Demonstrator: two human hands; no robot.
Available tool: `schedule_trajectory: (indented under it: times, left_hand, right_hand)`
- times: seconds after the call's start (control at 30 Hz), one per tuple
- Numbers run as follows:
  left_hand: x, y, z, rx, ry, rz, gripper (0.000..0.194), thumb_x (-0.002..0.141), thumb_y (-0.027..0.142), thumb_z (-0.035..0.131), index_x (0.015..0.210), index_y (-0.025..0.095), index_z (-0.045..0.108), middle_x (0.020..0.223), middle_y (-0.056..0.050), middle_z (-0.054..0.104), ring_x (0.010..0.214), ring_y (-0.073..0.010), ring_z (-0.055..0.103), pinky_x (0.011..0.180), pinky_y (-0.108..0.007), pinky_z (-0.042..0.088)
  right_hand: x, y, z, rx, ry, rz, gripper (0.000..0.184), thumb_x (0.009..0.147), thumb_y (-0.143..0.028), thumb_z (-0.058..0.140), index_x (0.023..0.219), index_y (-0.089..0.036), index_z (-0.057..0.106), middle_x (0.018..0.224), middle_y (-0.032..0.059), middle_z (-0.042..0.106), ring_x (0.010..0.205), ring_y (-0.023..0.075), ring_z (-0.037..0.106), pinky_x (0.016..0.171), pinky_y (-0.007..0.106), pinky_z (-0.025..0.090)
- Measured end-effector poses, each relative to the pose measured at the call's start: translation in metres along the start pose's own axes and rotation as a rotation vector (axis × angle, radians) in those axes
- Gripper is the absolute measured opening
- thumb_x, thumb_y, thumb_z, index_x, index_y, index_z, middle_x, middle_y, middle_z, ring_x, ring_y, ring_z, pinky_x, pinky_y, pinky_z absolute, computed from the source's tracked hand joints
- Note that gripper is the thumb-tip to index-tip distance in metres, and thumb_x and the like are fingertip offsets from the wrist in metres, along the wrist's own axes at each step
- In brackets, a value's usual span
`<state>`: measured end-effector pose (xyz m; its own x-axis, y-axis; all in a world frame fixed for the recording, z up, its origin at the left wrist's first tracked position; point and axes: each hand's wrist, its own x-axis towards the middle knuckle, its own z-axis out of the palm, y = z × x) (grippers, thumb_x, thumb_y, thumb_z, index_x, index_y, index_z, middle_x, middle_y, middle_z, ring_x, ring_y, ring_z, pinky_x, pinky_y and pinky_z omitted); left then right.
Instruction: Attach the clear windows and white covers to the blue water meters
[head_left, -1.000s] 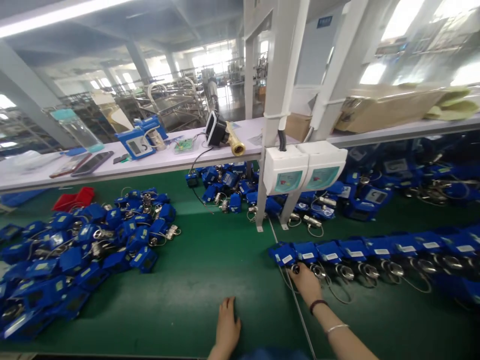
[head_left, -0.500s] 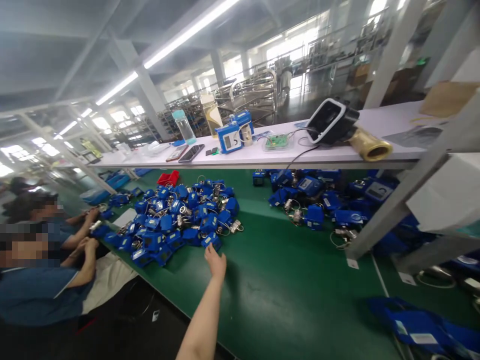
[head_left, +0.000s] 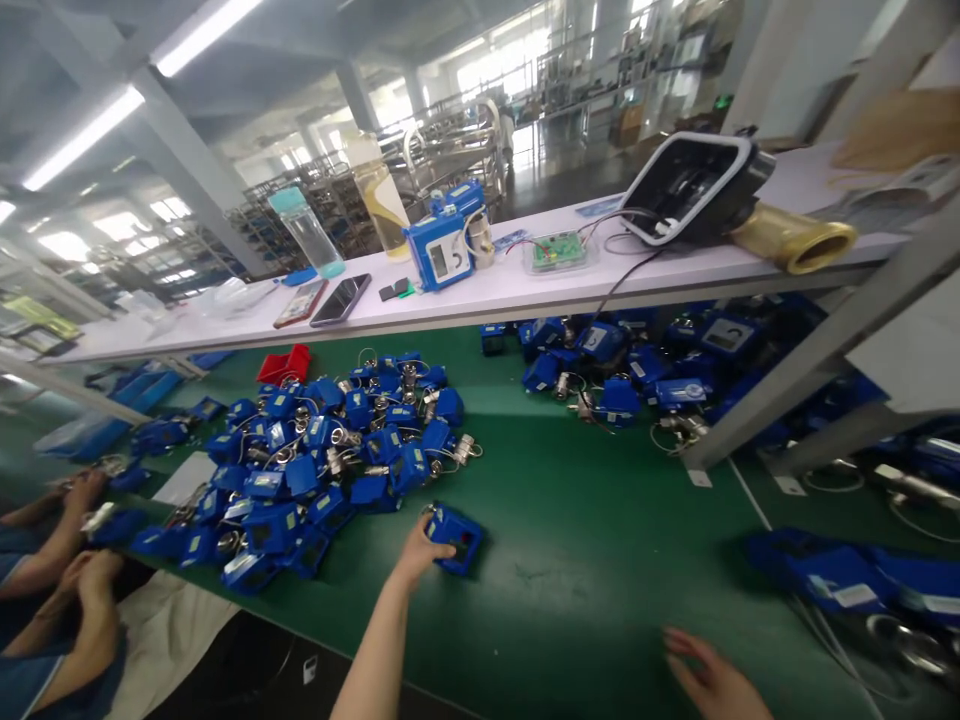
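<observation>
My left hand (head_left: pixel 421 552) grips the near side of a blue meter unit (head_left: pixel 456 540), its thumb across a dark recess in the front. This unit sits at or just over the green tabletop, apart from the pile of blue meter units (head_left: pixel 300 475) to its left. At the lower right, my right hand (head_left: pixel 709 675) is over the table, slightly blurred, with fingers stretched out and nothing in them. Further right lie more blue meter units (head_left: pixel 847 580) with metal fittings and cables.
Above the table runs a white shelf (head_left: pixel 525 288) bearing a bottle (head_left: pixel 307 235), a phone (head_left: pixel 341 300), a circuit board (head_left: pixel 559 252) and a brass-piped meter (head_left: pixel 795 240). A grey post (head_left: pixel 780 400) stands on the right. Co-workers' hands (head_left: pixel 82 570) are at left; a red bin (head_left: pixel 285 365) stands behind the pile.
My left hand has drawn a blue meter unit away from the pile's edge, toward the right and nearer. My right hand has entered at the lower right. The view has shifted right.
</observation>
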<state>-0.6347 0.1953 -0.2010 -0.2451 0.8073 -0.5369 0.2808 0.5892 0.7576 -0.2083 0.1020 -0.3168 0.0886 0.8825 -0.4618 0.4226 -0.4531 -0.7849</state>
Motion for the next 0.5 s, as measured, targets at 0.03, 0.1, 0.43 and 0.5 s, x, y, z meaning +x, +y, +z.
schedule_trajectory:
  times: [0.03,0.1,0.43,0.5]
  left_hand:
    - [-0.012,-0.001,0.008,-0.092,-0.111,0.006,0.075,0.048,0.015,0.070,0.120,0.012,0.047,0.115,-0.012,0.063,0.108,-0.0287,0.058,0.093,-0.037,0.046]
    - [-0.036,-0.001,0.030,-0.261,-0.324,-0.004,0.072,0.042,0.020,0.072,0.111,0.012,0.053,0.108,-0.012,0.067,0.102,-0.0300,0.061,0.091,-0.038,0.048]
    - [-0.097,0.030,0.168,-0.859,-0.722,-0.246,0.051,0.057,0.048,0.066,0.093,0.011,0.064,0.087,-0.009,0.072,0.086,-0.0226,0.066,0.087,-0.033,0.048]
    - [-0.100,0.034,0.187,-0.950,-0.669,-0.375,0.044,0.072,0.049,0.055,0.092,0.011,0.063,0.085,-0.008,0.072,0.081,-0.0183,0.067,0.082,-0.028,0.050]
  right_hand:
    - [0.002,-0.023,0.010,0.034,-0.073,-0.038,0.051,0.060,-0.054,0.052,0.096,-0.021,0.065,0.098,0.0139,0.071,0.090,0.0326,0.067,0.085,0.042,0.052]
    - [0.005,-0.070,0.025,0.099,-0.220,-0.072,0.059,0.060,-0.054,0.057,0.106,-0.016,0.062,0.109,0.0177,0.067,0.094,0.0315,0.065,0.088,0.043,0.049]
    - [-0.022,-0.137,-0.059,0.417,-0.795,-0.153,0.096,0.063,-0.064,0.068,0.139,-0.017,0.035,0.132,0.0173,0.050,0.100,0.0254,0.061,0.081,0.034,0.049]
    - [-0.026,-0.118,-0.071,0.377,-0.729,-0.182,0.099,0.060,-0.061,0.071,0.140,-0.017,0.032,0.127,0.0172,0.054,0.077,0.0205,0.064,0.063,0.030,0.050]
